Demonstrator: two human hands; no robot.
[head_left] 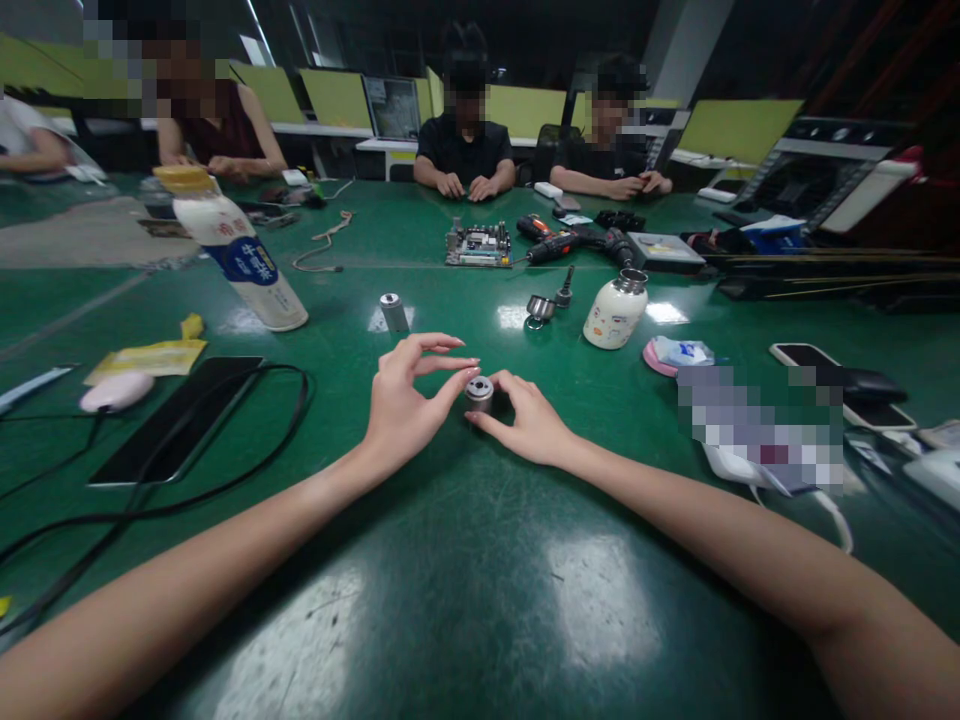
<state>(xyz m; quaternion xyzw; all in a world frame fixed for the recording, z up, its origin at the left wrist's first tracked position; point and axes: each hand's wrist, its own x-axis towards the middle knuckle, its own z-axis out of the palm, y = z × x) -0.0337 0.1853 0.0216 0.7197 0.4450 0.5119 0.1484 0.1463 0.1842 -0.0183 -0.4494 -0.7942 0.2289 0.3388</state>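
Note:
My right hand (531, 420) grips a small metal cylinder (478, 396) between thumb and fingers, low on its sides. The cylinder stands upright on the green table, its round end face with a dark centre turned up. My left hand (415, 392) hovers at the cylinder's upper left, fingers stretched and apart. Its thumb tip comes close to the top rim; whether they touch I cannot tell. Farther back on the left, a second silver cylinder (394, 313) stands by itself.
A milk bottle (244, 262) stands left, near a black tablet (180, 420) and looping cable. Ahead are a metal lid (540, 309), a cream flask (616, 312), a circuit board (480, 246) and a power drill (555, 245). Phones lie right; several people sit opposite.

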